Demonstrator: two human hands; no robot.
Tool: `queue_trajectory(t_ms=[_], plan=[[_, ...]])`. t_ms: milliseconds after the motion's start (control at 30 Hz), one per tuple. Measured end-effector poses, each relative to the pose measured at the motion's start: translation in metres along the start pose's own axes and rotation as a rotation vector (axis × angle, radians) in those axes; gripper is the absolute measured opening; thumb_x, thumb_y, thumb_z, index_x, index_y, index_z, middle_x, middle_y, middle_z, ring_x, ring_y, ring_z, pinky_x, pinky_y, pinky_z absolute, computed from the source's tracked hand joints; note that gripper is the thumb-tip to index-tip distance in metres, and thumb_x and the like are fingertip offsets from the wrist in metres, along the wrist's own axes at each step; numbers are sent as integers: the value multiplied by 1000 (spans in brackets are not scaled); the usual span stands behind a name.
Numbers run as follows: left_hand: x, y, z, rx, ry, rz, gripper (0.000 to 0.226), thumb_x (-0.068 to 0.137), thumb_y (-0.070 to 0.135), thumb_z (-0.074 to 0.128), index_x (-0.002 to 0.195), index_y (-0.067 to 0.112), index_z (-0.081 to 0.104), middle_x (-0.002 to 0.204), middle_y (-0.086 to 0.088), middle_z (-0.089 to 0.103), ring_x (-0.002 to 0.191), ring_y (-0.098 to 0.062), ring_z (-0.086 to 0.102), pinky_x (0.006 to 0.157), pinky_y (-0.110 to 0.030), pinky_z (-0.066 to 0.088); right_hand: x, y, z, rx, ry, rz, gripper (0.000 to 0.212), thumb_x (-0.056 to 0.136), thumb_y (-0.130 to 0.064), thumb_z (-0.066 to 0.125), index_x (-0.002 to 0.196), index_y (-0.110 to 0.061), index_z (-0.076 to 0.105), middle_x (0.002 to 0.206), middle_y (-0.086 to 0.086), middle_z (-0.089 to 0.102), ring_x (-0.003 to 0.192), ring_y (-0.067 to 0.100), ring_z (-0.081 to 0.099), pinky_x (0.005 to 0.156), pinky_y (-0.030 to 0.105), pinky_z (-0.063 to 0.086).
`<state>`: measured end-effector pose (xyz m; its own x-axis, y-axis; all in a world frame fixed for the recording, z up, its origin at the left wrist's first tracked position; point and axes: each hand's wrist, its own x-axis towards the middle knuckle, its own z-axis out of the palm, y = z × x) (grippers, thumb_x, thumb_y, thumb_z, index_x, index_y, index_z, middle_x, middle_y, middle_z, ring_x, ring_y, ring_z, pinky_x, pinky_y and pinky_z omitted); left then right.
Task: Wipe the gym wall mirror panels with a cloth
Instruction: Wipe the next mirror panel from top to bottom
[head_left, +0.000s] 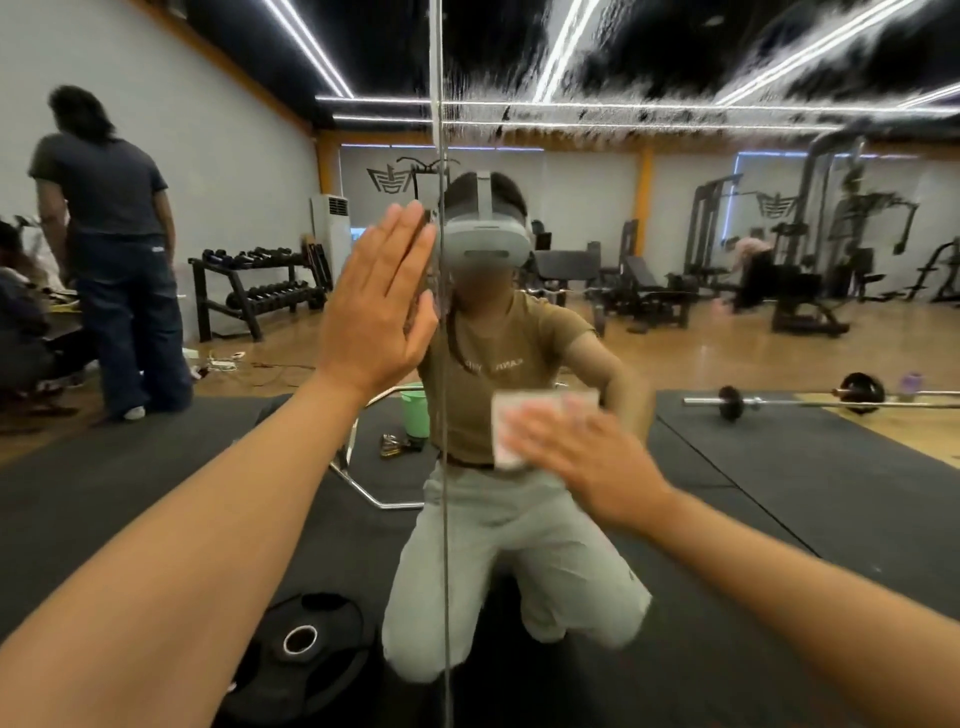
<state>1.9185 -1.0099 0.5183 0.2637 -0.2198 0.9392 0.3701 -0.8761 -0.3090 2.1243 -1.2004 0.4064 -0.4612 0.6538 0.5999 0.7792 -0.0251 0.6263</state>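
Cloth (506, 441): motion-blurred, largely covered by the right hand (597, 457), itself smeared. Mirror (727, 78): upper right panel streaked, reflection broken up there. Both forearms: cut off by the lower edge. Weight plate (306, 660): partly behind the left forearm. Shirt lettering in reflection: unreadable.

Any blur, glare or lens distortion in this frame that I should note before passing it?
Head view: right hand and cloth are motion-blurred, left hand on the mirror is sharp; ceiling light strips glare and smear through streaks on the upper glass; wide-angle lens bends the forearms and room edges; the panel seam stays crisp.
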Motion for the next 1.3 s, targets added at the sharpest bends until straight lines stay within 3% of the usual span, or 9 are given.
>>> queue_trajectory(t_ms=[167, 267, 367, 567, 700, 867, 1000, 1167, 1300], plan=[[1, 3, 2, 8, 24, -13, 56, 94, 13, 48, 147, -4, 39, 155, -21, 34, 146, -34, 27, 120, -51, 24, 59, 93, -64, 18, 359, 574, 63, 96, -3, 49, 155, -16, 30, 163, 7, 23, 151, 21, 16, 123, 44, 10], [1, 6, 2, -11, 17, -39, 56, 93, 13, 51, 146, -3, 39, 155, -21, 34, 146, -35, 27, 119, -54, 24, 58, 80, -57, 134, 478, 692, 59, 99, 0, 41, 155, -11, 28, 164, 10, 18, 152, 26, 12, 123, 39, 6], [4, 14, 1, -17, 17, -101, 56, 95, 17, 50, 146, -3, 40, 155, -20, 34, 147, -33, 24, 123, -45, 17, 8, 26, -11, 178, 386, 538, 68, 91, 9, 46, 154, -10, 29, 163, 11, 20, 151, 30, 16, 122, 43, 10], [8, 33, -2, 23, -2, -185, 59, 96, 29, 48, 144, -4, 41, 154, -22, 35, 146, -35, 26, 119, -52, 24, -145, -44, 49, -111, -228, -121, 85, 76, -17, 44, 157, -17, 21, 165, 1, 17, 151, 21, 14, 124, 41, -3], [11, 41, -4, 54, -48, -249, 64, 97, 37, 44, 146, -4, 39, 157, -20, 31, 148, -31, 22, 120, -52, 22, -142, -13, 35, -95, -265, -237, 74, 85, -18, 45, 156, -17, 24, 164, -1, 19, 150, 17, 19, 124, 40, 1], [11, 49, -2, 62, -59, -296, 69, 96, 38, 44, 149, -4, 32, 160, -19, 25, 150, -30, 15, 122, -51, 18, -66, 64, -25, 58, 133, 203, 62, 92, -2, 52, 151, -13, 38, 159, 7, 31, 148, 23, 26, 119, 46, 25], [10, 53, 3, 62, -59, -331, 72, 96, 41, 43, 151, -3, 27, 162, -17, 19, 152, -29, 10, 125, -42, 8, -4, 134, -75, 105, 417, 631, 48, 105, -14, 35, 152, -8, 35, 160, 11, 27, 149, 27, 22, 121, 46, 19], [8, 52, 9, 90, -18, -318, 72, 97, 40, 41, 152, -4, 24, 163, -17, 16, 152, -30, 8, 125, -45, 8, -27, 111, -50, 149, 510, 827, 52, 100, -9, 36, 152, -4, 32, 161, 13, 22, 150, 29, 19, 122, 32, 6], [6, 50, 14, 122, 18, -284, 71, 96, 36, 43, 151, -6, 25, 161, -20, 19, 151, -34, 12, 124, -48, 10, -133, 16, 11, 320, 366, 939, 53, 104, -19, 31, 156, -13, 23, 166, 3, 11, 152, 27, 14, 123, 42, 9]])
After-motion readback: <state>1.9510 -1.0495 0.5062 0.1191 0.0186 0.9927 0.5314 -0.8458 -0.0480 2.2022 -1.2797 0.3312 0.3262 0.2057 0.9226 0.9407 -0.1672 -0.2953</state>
